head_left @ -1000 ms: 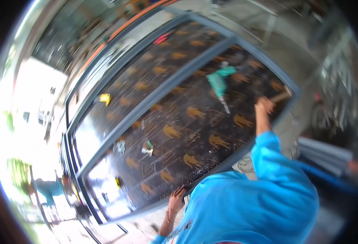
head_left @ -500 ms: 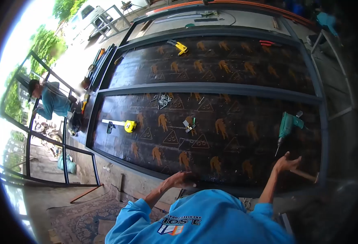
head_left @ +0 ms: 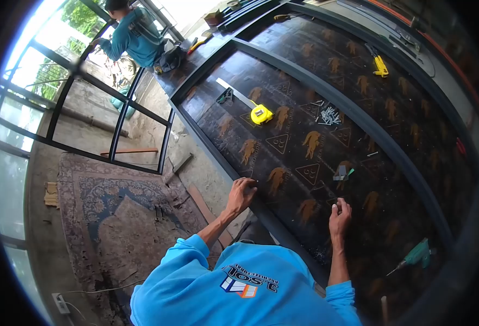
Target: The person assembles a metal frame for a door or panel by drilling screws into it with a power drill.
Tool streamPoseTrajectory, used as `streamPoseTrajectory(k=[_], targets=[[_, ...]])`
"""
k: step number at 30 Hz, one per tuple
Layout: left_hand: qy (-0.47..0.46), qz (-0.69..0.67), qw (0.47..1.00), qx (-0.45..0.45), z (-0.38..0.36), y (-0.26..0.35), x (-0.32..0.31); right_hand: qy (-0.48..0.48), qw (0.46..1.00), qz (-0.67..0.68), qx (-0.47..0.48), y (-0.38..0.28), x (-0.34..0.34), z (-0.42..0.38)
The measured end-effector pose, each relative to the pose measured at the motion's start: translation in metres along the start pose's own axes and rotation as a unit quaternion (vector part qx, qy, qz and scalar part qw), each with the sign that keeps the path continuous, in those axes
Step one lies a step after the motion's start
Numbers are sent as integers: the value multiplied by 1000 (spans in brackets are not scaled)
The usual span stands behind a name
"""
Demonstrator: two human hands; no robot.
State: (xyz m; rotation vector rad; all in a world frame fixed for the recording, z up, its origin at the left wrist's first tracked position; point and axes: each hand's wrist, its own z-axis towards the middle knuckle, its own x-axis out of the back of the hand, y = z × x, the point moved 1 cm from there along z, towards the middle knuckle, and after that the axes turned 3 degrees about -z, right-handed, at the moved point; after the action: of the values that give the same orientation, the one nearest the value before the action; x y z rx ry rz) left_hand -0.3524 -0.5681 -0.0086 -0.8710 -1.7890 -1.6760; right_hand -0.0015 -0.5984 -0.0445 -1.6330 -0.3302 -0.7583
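Observation:
My left hand (head_left: 242, 194) is over the near rail of the dark metal frame (head_left: 216, 157), fingers loosely bent, with nothing seen in it. My right hand (head_left: 340, 214) is above the dark printed board (head_left: 283, 179), thumb apart from the fingers, also empty. Just beyond it lies a small metal piece with a green part (head_left: 341, 173). Farther off are a pile of screws (head_left: 329, 115) and a yellow tape measure (head_left: 261, 114), its blade extended beside a small dark green item (head_left: 224, 96). A green drill (head_left: 416, 254) rests at the lower right.
A yellow-handled tool (head_left: 380, 65) and red-handled pliers (head_left: 460, 145) lie on the board's far section. A co-worker in teal (head_left: 136, 38) is at the upper left beside an upright dark frame (head_left: 82, 73). A worn rug (head_left: 125, 228) covers floor at the left.
The view has swung left, showing more rug. My right hand has moved away from the drill, toward the small metal piece. My left hand has come to the near rail.

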Motion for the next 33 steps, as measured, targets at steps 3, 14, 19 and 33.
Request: streamPoseTrajectory(k=[3, 14, 19, 33], targets=[[154, 12, 986, 58, 6, -45, 42, -9, 1000, 25, -9, -47, -46, 23], [288, 119, 944, -111, 382, -225, 194, -1, 997, 7, 72, -234, -231, 171], [105, 64, 986, -112, 533, -265, 186, 33, 994, -47, 90, -308, -261, 269], [148, 107, 976, -117, 561, -260, 186, 251, 884, -323, 227, -261, -485, 859]])
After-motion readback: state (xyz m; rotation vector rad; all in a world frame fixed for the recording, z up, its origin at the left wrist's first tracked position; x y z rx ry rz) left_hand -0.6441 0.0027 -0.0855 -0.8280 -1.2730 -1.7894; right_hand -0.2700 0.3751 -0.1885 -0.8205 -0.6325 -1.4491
